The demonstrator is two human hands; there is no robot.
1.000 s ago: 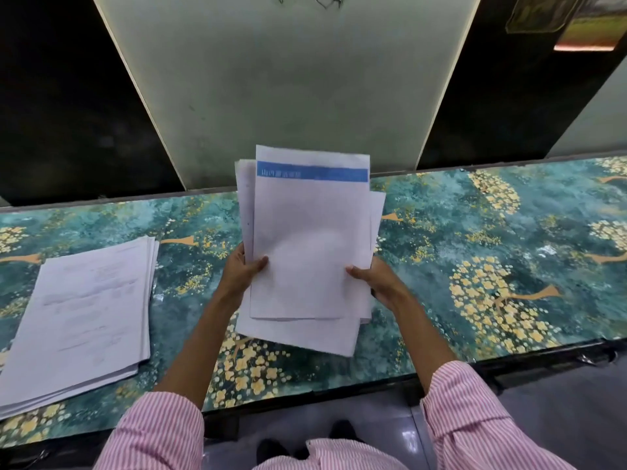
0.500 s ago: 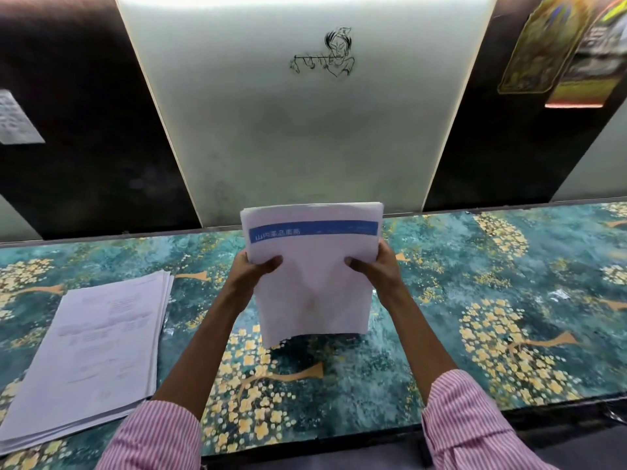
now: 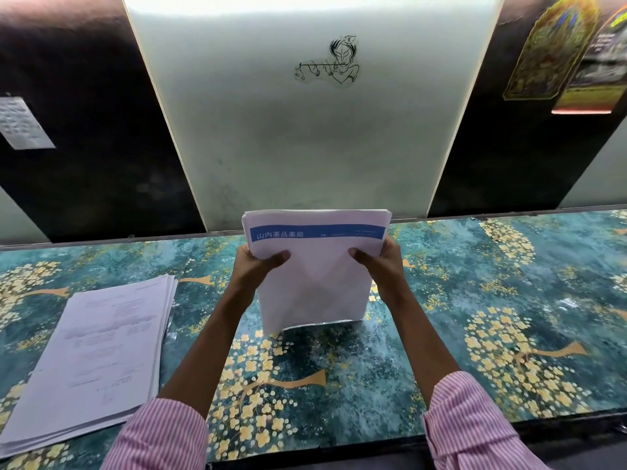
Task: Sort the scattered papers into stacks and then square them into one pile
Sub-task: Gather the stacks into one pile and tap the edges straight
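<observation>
While its lower edge is rested on the counter [image 3: 451, 293], the sheaf of papers [image 3: 315, 286] is held upright, clamped at both sides by the left grip [image 3: 259, 269] and right grip [image 3: 381, 266]; a second stack [image 3: 98, 351] is laid flat to its left.

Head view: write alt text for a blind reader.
A left hand and a right hand grip the sides of a bundle of papers, stood upright on a teal flowered table. A second stack of papers lies flat to its left.

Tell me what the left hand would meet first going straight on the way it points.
The left hand holds the upright sheaf, so that comes first; beyond it, likely the white back panel, though depth is unclear.
</observation>
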